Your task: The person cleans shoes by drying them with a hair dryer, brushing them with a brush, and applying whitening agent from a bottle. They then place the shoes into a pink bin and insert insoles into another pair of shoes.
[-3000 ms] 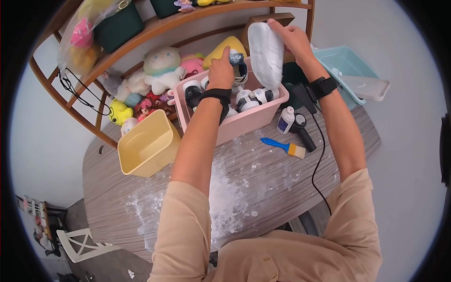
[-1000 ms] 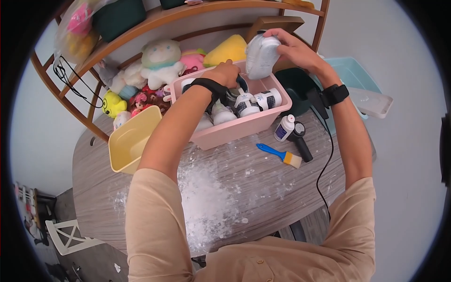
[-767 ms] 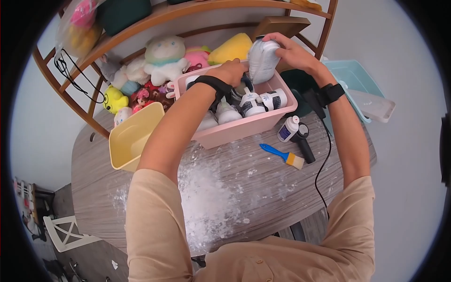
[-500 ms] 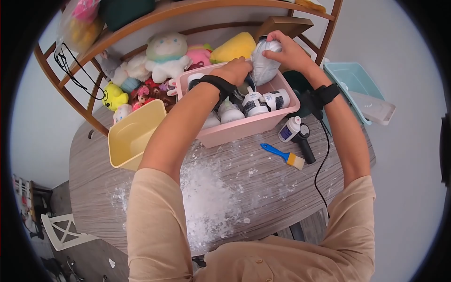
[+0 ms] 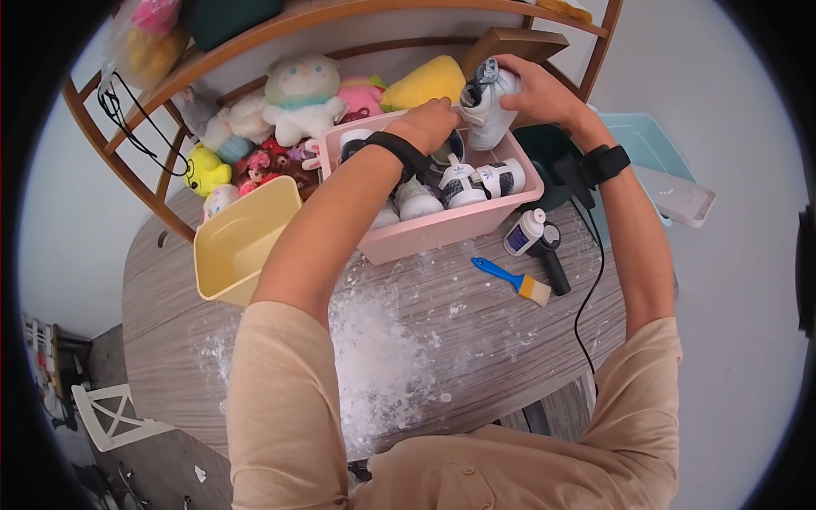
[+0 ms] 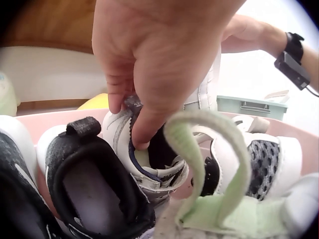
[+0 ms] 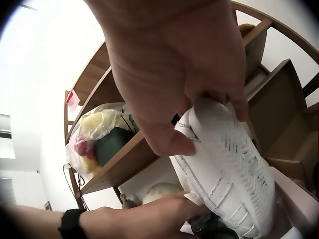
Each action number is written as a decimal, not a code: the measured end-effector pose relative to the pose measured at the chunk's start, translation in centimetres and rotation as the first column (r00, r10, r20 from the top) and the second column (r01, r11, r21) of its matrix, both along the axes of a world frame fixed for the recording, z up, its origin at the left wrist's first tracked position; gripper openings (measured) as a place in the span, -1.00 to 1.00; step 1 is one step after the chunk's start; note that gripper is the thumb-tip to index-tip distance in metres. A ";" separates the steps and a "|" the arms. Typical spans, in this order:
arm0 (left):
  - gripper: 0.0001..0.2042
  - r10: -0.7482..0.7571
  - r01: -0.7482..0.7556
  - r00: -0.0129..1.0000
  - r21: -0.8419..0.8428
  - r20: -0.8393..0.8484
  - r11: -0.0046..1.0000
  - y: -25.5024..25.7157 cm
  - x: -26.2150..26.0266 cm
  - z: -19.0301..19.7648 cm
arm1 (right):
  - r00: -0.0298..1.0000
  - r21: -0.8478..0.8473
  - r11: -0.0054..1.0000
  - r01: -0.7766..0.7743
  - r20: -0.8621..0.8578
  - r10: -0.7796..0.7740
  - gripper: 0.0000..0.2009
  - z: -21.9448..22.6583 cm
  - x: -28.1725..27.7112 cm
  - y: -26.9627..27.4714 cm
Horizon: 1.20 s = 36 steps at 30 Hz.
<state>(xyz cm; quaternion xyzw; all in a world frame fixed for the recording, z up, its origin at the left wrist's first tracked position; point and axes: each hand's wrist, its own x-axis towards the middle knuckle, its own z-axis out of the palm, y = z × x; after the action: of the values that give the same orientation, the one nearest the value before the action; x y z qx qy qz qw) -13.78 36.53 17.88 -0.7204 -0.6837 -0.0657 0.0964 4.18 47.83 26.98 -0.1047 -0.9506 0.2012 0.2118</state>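
Note:
A pink bin (image 5: 450, 228) on the table holds several shoes. My left hand (image 5: 425, 126) reaches into it and pinches the heel of a white shoe with a dark blue lining (image 6: 119, 134), thumb inside the opening. Over the bin's back right corner, my right hand (image 5: 544, 92) grips another white shoe (image 5: 491, 115) by its heel, thumb on one side and fingers on the other; its ridged sole (image 7: 239, 159) shows in the right wrist view. Beside the left hand lie a black shoe (image 6: 89, 189) and a shoe with a pale green loop (image 6: 239, 174).
A yellow bin (image 5: 242, 246) stands left of the pink one. White powder (image 5: 378, 365) covers part of the table. Near the right side are a white bottle (image 5: 523, 234), a blue brush (image 5: 510, 279), a black device (image 5: 552, 262) and its cord. Soft toys (image 5: 303, 93) sit behind.
The right hand has lowered its shoe towards the bin and turned it, so the opening faces the left hand. The left hand has moved down from a raised position onto a shoe inside the bin.

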 end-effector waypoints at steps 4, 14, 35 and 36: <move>-0.56 0.006 -0.005 0.999 -0.012 0.038 1.000 -0.9 -0.1 0.4 | 0.995 0.004 1.000 -0.013 0.097 0.012 -0.39 1.0 -0.3 0.1; -0.59 -0.024 0.023 0.999 0.036 0.030 0.999 -1.8 -0.6 -0.1 | 0.952 0.071 0.997 -0.027 0.307 0.004 -0.40 -1.4 -2.5 0.9; -0.66 -0.022 0.019 0.997 0.038 0.080 0.999 -2.1 -0.9 -0.3 | 0.858 0.312 0.949 -0.044 0.499 -0.124 -0.35 -6.1 -4.6 1.1; -0.66 -0.018 0.015 0.996 0.038 0.087 0.999 -2.2 -0.9 -0.3 | 0.850 0.305 0.952 -0.041 0.511 -0.127 -0.34 -6.1 -4.7 1.2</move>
<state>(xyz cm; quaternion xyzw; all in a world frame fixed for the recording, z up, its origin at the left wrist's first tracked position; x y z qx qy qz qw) -14.73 34.32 17.58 -0.7204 -0.6801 -0.1107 0.0792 -0.47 49.02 20.91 -0.1430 -0.9890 0.0113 -0.0374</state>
